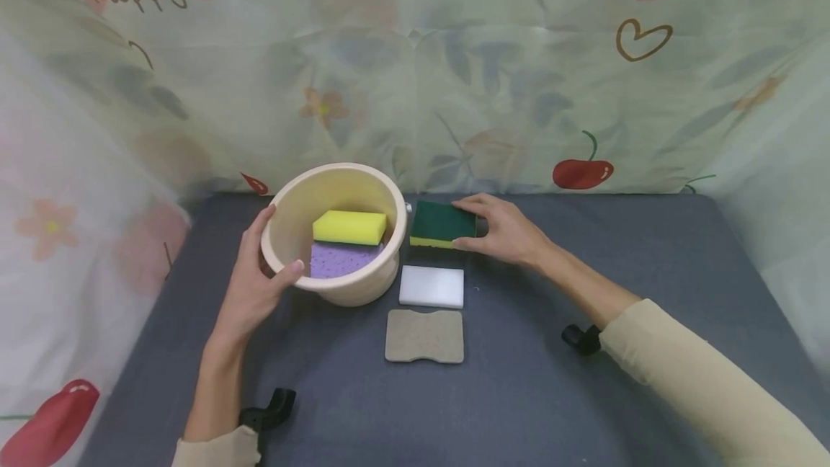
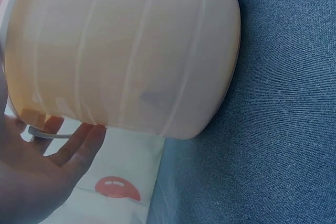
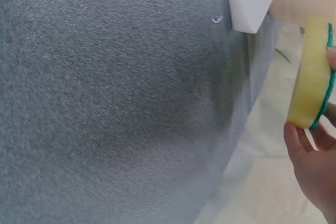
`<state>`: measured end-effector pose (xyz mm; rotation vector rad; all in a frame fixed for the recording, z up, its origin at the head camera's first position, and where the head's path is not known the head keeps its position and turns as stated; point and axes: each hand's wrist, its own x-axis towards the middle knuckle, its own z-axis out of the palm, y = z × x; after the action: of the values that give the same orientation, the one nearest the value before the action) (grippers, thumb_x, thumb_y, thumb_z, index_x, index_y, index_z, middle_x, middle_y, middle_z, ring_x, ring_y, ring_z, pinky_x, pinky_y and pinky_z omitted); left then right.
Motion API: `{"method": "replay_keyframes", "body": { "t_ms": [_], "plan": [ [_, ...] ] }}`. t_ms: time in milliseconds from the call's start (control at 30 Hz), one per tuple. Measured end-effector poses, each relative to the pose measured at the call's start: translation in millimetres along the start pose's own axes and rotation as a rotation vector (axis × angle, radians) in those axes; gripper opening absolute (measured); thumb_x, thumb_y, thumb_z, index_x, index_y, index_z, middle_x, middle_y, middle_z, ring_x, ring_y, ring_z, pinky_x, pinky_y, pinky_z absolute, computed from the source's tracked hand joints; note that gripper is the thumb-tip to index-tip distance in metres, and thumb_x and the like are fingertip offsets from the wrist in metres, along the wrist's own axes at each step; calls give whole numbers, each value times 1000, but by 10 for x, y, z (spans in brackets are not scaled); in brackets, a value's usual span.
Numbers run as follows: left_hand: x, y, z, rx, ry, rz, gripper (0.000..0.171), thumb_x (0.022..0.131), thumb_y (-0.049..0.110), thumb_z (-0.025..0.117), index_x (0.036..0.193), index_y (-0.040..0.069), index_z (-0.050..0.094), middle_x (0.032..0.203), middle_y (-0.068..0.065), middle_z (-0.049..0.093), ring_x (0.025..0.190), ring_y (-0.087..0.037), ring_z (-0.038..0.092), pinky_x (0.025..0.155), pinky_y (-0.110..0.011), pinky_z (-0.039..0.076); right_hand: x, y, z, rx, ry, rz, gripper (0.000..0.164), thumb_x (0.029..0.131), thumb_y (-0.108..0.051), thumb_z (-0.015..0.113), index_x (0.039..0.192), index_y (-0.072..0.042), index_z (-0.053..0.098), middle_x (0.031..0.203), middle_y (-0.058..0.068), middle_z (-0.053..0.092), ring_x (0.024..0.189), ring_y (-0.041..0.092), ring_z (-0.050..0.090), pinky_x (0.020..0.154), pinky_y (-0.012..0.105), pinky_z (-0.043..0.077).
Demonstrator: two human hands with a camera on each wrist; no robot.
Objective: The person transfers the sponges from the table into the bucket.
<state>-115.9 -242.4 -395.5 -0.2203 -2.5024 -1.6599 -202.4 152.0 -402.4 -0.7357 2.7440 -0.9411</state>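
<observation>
A cream bucket (image 1: 353, 290) leans a little toward me on the dark table, and my left hand (image 1: 253, 279) grips its rim at the left, thumb over the front edge. In the left wrist view, fingers (image 2: 84, 150) lie against the ribbed bucket wall (image 2: 131, 51). Inside the bucket, a yellow sponge (image 1: 350, 228) rests on a purple sponge (image 1: 344, 259). Just right of the bucket, my right hand (image 1: 509, 231) pinches a green-and-yellow scouring sponge (image 1: 444, 222) by its right end. The right wrist view shows this sponge (image 3: 310, 77) raised off the table.
A white sponge block (image 1: 431, 287) lies right of the bucket, with a grey-beige notched sponge (image 1: 424, 337) in front of it. Printed curtains (image 1: 415, 92) hang along the table's back and sides. Black wrist mounts (image 1: 269, 409) show at both forearms.
</observation>
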Motion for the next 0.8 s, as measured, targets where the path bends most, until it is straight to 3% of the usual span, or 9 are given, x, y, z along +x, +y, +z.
{"method": "replay_keyframes", "body": {
  "t_ms": [233,567,800],
  "plan": [
    [-2,-2,-4,-6,-2,-1,92,85,8,74,159,27,22,144,-17,28,121,-37,44,82,-11,46,-18,-73,-112,1,33,3,69,86,-39,76,145,-13,53,142,9,51,107,30,57,84,42,49],
    [-3,-8,-1,-6,1,6,91,85,7,73,158,27,23,143,-18,29,120,-37,44,82,-11,46,-59,-172,-305,29,115,0,69,85,-34,77,145,-12,52,144,10,48,116,29,55,94,47,48],
    [-7,1,-1,-2,2,5,91,85,9,74,158,26,23,145,-18,28,121,-38,44,82,-10,46,-75,-198,-391,47,147,-7,68,85,-34,78,145,-13,53,142,9,49,114,28,54,92,47,47]
  ]
}}
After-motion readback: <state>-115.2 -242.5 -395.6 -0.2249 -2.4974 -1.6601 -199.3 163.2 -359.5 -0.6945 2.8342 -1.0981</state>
